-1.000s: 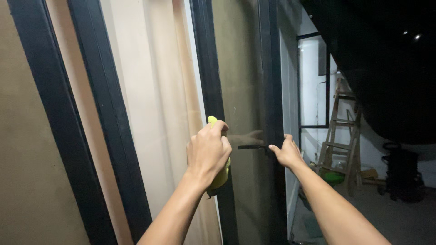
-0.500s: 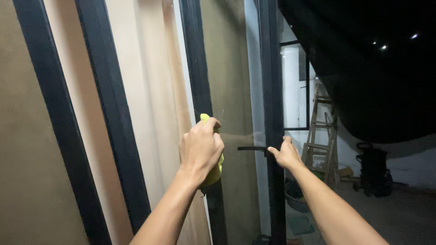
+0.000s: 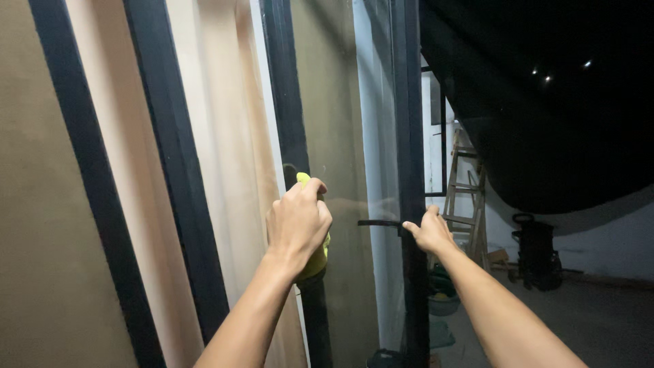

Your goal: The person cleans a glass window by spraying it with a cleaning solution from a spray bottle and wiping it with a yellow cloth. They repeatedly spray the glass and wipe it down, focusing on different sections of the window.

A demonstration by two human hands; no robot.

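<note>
Your left hand point(image 3: 298, 223) is closed around a yellow cloth point(image 3: 315, 253), fingers curled together over it so that only a tip of the cloth shows above your knuckles and a fold shows below your palm. The cloth is pressed against the black upright bar point(image 3: 289, 136) of the door frame, just beside the glass pane point(image 3: 340, 136) that fills the door. Your right hand point(image 3: 428, 232) is on the far edge of that door, fingers wrapped over the black edge bar point(image 3: 409, 123), with the thumb and forefinger touching the end of a thin black handle point(image 3: 378, 222) that sticks out sideways across the glass. A faint reflection of a hand shows in the pane between your two hands. Behind the glass to your left hangs a pale curtain point(image 3: 218, 150), with another black bar point(image 3: 170, 170) crossing in front of it. Past the door on your right stands a wooden ladder point(image 3: 466, 197) against a white wall, a green and yellow tub point(image 3: 441, 300) on the floor near its foot, and a dark cart point(image 3: 535, 252) further off.
</note>
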